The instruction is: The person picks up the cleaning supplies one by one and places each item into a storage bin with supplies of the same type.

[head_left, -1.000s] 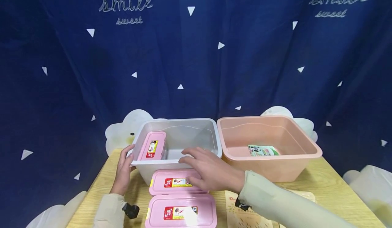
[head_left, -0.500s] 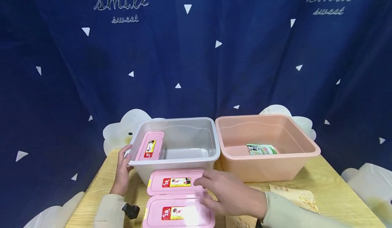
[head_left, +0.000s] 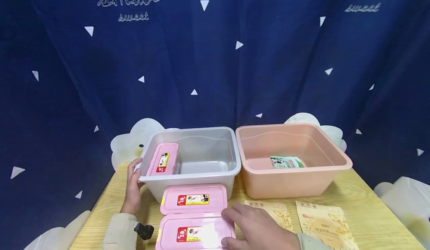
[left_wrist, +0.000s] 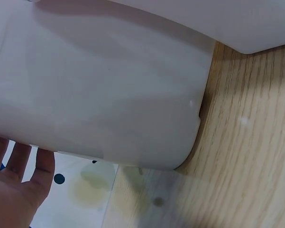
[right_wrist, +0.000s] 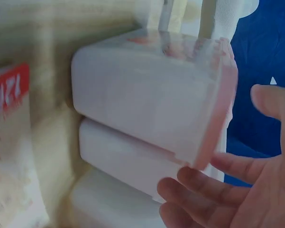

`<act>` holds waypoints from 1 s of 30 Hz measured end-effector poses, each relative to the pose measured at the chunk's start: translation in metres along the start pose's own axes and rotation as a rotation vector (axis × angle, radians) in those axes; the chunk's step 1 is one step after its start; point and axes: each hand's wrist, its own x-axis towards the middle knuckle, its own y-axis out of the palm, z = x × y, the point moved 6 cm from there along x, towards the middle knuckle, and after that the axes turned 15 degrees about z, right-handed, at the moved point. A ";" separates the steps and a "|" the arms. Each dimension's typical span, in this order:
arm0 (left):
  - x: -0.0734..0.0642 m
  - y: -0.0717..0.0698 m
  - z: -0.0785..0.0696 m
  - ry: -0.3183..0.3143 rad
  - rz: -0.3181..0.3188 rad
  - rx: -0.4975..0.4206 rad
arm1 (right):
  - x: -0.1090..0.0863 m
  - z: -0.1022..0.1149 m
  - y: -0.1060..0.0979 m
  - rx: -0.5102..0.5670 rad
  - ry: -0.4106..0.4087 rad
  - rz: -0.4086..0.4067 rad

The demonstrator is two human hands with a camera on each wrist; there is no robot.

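In the head view my left hand (head_left: 133,188) holds the left rim of a light grey plastic bin (head_left: 189,176); in the left wrist view its fingers (left_wrist: 42,168) rest along the bin's side. A pink-lidded storage box (head_left: 163,159) stands inside the bin at the left. In front are two more such boxes, a far box (head_left: 215,200) and a near box (head_left: 168,238). My right hand (head_left: 260,227) is at the near box's right end. In the right wrist view its fingers (right_wrist: 208,183) are spread by the lid's edge, with the thumb apart.
A peach bin (head_left: 285,184) stands right of the grey one, holding a green and white packet (head_left: 286,162). Two tan printed packets, a left packet (head_left: 280,214) and a right packet (head_left: 326,225), lie on the wooden table (head_left: 364,205). A blue curtain (head_left: 215,67) hangs behind.
My right hand has moved from over the grey bin's front rim and far box back toward me, to the near box's right end. The left hand keeps its hold on the bin.
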 end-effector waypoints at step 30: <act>-0.001 0.001 0.001 -0.025 -0.022 -0.018 | 0.004 0.004 0.027 0.177 -0.037 -0.127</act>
